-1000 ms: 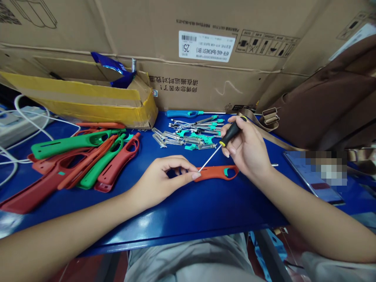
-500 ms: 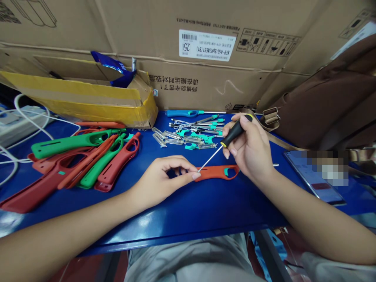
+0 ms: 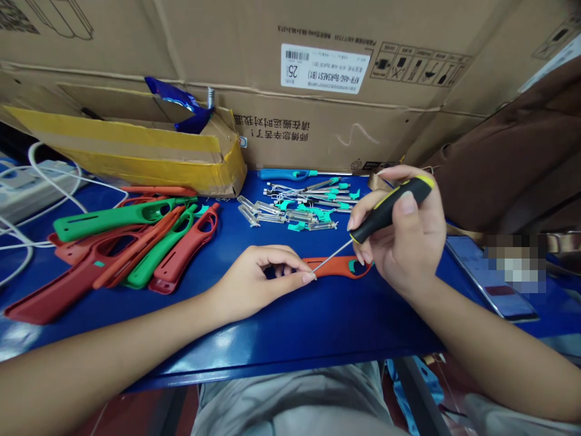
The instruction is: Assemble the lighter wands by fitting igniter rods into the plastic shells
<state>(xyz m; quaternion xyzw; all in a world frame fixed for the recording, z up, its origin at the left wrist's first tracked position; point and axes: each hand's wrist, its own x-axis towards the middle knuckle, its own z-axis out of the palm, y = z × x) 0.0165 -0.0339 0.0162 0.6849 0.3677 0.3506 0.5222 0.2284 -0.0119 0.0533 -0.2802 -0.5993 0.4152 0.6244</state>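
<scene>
The left hand [image 3: 254,280] pinches the 9 o'clock end of the long orange plastic lighter shell [image 3: 338,267], which lies nine-to-three on the blue table [image 3: 290,330]. The right hand [image 3: 406,239] grips a black-and-yellow screwdriver [image 3: 391,209], its tip slanting toward 8 o'clock onto the shell.

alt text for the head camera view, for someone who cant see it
A person's right hand holds a black-and-yellow screwdriver with its tip at an orange casing that the left hand holds on a blue table. A pile of green and orange casings lies to the left, small teal parts behind, cardboard boxes beyond.
</scene>
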